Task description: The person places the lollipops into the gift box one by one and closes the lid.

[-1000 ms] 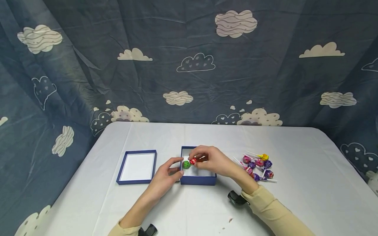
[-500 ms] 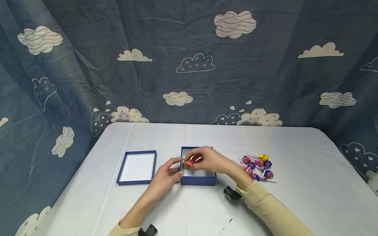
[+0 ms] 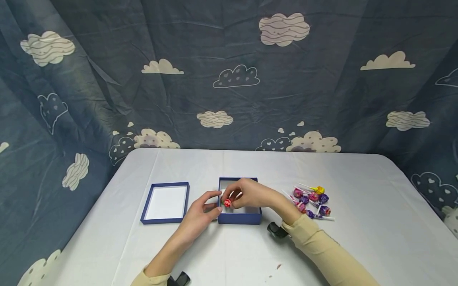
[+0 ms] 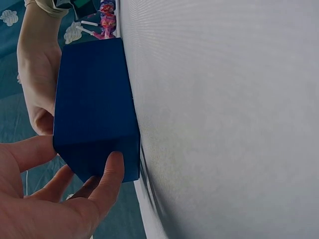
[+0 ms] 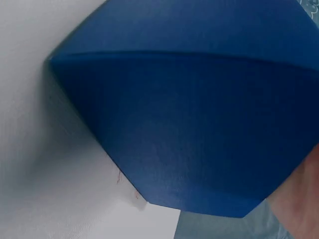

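Note:
My right hand point(image 3: 248, 192) reaches over the far and right part of a blue box point(image 3: 239, 219) and pinches a red-wrapped lollipop point(image 3: 227, 203) low inside it, by the left wall. A sliver of a green-wrapped lollipop shows beside the red one, mostly hidden. My left hand point(image 3: 201, 212) rests its spread fingers against the outside of the box's left wall; the left wrist view shows these fingertips touching the blue side point(image 4: 94, 94). In the right wrist view the box wall point(image 5: 189, 124) fills most of the picture, hiding the right fingers and the lollipop.
Left of the box lies its blue-rimmed lid point(image 3: 166, 219), white inside facing up. To the right is a loose pile of several lollipops point(image 3: 313, 197) in purple, pink and yellow wrappers. A white cloth covers the table point(image 3: 89, 254); a cloud-patterned curtain point(image 3: 229, 99) hangs behind.
My right hand has moved slightly left and lower into the box with the red lollipop, which now covers most of the green one. My left hand keeps its place at the wall.

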Demonstrator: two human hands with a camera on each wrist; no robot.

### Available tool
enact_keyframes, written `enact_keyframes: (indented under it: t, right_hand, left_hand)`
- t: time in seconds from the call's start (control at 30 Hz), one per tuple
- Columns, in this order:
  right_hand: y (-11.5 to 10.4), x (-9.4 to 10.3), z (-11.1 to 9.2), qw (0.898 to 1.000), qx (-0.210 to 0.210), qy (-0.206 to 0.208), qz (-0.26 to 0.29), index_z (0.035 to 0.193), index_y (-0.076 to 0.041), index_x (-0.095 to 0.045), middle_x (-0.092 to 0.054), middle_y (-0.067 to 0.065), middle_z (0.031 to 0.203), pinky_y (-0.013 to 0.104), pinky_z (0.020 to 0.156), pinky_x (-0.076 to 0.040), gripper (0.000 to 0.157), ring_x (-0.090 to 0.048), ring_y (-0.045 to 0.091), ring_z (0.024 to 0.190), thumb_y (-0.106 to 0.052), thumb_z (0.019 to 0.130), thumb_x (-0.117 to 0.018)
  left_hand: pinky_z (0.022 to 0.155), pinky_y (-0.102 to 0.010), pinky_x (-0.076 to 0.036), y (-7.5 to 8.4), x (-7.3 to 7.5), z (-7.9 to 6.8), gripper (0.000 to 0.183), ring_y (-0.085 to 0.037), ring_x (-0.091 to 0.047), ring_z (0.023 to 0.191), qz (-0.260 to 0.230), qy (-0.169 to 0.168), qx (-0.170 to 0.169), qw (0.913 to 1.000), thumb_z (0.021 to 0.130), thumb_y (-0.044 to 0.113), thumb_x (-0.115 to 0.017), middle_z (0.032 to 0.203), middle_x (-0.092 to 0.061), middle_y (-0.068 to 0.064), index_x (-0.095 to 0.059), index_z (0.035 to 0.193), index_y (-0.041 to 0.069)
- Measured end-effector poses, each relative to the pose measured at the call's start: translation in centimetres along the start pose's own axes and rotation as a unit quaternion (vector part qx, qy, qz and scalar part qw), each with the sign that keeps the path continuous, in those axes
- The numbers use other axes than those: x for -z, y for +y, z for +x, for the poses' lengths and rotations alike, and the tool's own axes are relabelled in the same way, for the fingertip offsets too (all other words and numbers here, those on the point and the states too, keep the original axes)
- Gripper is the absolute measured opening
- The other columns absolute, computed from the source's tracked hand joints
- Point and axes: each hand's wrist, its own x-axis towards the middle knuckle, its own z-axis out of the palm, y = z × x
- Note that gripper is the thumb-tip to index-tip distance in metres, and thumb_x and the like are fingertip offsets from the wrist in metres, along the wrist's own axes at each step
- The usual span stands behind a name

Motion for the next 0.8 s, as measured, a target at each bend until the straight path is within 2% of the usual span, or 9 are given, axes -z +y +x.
enact_keyframes:
  t: [0.17, 0.37, 0.6, 0.8]
  right_hand:
    - [-0.1, -0.3, 0.2, 1.0, -0.008, -0.008, -0.023, 0.1, -0.014, -0.073, -0.071, -0.001, 0.093, 0.028, 0.073, -0.055, 0.027, -0.068, 0.017, 0.089, 0.006, 0.083, -0.068]
    - [-0.2, -0.7, 0.4, 0.998, -0.004, -0.009, -0.06, 0.098, -0.013, -0.074, -0.071, -0.002, 0.092, 0.027, 0.068, -0.054, 0.024, -0.067, 0.014, 0.084, 0.004, 0.082, -0.072]
    - [0.1, -1.0, 0.5, 0.997, -0.011, 0.023, -0.072, 0.098, -0.011, -0.073, -0.071, -0.001, 0.088, 0.026, 0.062, -0.052, 0.025, -0.066, 0.013, 0.079, 0.005, 0.081, -0.07]
    - [-0.1, -1.4, 0.6, 0.993, -0.016, 0.053, -0.108, 0.098, -0.014, -0.074, -0.07, -0.004, 0.088, 0.028, 0.065, -0.051, 0.025, -0.065, 0.013, 0.077, 0.004, 0.081, -0.071]
  left_hand:
    - [0.092, -0.047, -0.048, 0.0, 0.0, -0.1, 0.044, -0.03, -0.056, 0.12, -0.002, -0.005, 0.004, 1.0, 0.094, 0.017, -0.065, 0.138, -0.054, -0.013, -0.055, 0.137, 0.015]
    - [0.092, -0.047, -0.048, 0.0, 0.0, -0.1, 0.044, -0.031, -0.055, 0.121, -0.007, -0.009, 0.001, 0.9999, 0.094, 0.015, -0.064, 0.14, -0.052, -0.012, -0.055, 0.137, 0.014]
    - [0.092, -0.045, -0.048, 0.0, 0.0, 0.0, 0.043, -0.03, -0.056, 0.12, -0.009, -0.008, 0.001, 0.9999, 0.094, 0.015, -0.064, 0.139, -0.052, -0.013, -0.056, 0.136, 0.016]
    - [0.091, -0.045, -0.049, 0.1, 0.0, 0.0, 0.043, -0.031, -0.056, 0.12, -0.008, -0.004, -0.003, 1.0, 0.093, 0.014, -0.064, 0.14, -0.052, -0.014, -0.056, 0.136, 0.015]
